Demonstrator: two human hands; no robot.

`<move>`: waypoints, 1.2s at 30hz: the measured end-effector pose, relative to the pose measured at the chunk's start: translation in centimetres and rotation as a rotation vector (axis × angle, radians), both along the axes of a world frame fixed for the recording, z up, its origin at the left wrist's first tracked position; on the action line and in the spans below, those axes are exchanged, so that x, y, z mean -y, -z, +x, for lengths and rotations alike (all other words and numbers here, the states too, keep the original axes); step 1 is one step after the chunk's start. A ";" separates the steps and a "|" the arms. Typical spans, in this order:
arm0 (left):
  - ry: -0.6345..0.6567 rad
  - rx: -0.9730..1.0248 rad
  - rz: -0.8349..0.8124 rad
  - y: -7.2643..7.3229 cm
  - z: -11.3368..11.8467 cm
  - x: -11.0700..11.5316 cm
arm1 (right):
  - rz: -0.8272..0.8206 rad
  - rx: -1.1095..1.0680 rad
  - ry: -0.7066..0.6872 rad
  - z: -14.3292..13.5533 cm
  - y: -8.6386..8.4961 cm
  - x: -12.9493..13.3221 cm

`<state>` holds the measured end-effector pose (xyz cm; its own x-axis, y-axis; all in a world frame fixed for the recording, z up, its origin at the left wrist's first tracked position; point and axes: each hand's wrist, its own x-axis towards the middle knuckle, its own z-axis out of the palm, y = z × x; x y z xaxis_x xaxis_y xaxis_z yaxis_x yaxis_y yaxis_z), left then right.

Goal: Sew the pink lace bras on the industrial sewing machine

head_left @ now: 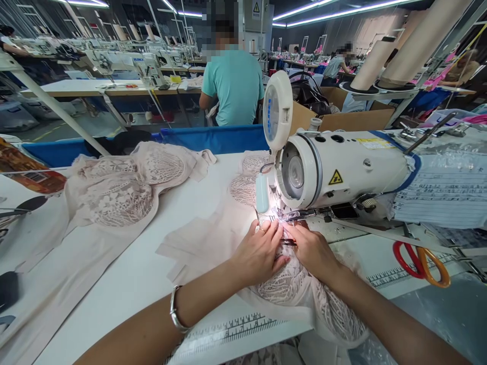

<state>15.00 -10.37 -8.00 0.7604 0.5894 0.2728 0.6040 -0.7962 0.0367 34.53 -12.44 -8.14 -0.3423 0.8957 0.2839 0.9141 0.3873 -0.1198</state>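
Head view is showing both hands pressing flat on a pale pink lace garment piece (283, 284) under the white sewing machine's (342, 170) needle. Left hand (261, 251) and right hand (312, 251) are lying side by side, fingertips pointing toward the needle, equally near; neither is clenching.

The sewing machine head (335, 172) blocked the frame's centre-right; scissors (420, 261) lay lower right. Bare table (144, 274) at lower left offered free passage beside the lace pile (122, 187).
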 end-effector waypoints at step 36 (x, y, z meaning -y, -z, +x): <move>0.233 -0.005 0.012 -1.5 -0.8 -1.4 | -0.019 -0.001 0.151 0.1 -2.6 2.8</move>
